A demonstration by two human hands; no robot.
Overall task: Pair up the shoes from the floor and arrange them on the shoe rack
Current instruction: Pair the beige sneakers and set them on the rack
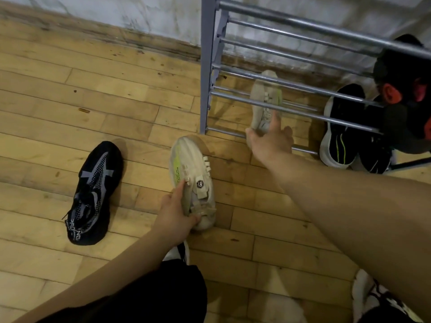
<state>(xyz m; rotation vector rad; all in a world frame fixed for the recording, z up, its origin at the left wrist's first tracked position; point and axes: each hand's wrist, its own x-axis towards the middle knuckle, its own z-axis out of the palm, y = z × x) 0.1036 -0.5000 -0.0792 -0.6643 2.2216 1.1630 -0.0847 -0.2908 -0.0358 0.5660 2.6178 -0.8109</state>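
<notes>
Left hand (177,212) grips the cream shoe (192,180) at the heel end, fingers curled over the collar and thumb under the heel. The shoe is toe-away, just in front of the shoe rack (207,66) near its left post. Can't tell if it's lifted or touching the floor (70,113).

Right hand (271,141) reaches into the bottom of the rack and holds the second cream shoe (264,99) by its heel. The thumb is on the left side and the index finger lies along the top. The grip looks loose, more placing than clamping. That shoe points toward the wall, with the rack's bars crossing over it. Can't tell whether it sits on the lowest rails or on the floor beneath.

Right of it, a black pair (338,134) with white soles sits side by side low in the rack. Black and red shoes (401,89) sit on a higher tier at far right, partly cut off.

On the floor, well left of the rack, lies one black knit shoe (93,192) with grey pattern, toe-away. Its mate is not in view.

Progress, as a judgement: roughly mid-task. Two pairs look racked and the cream pair is half in. Left to do: slot the left-hand cream shoe beside its mate, then deal with the black knit shoe and find its partner. Shoes at the bottom edge are on the person's own feet, so not counted.
</notes>
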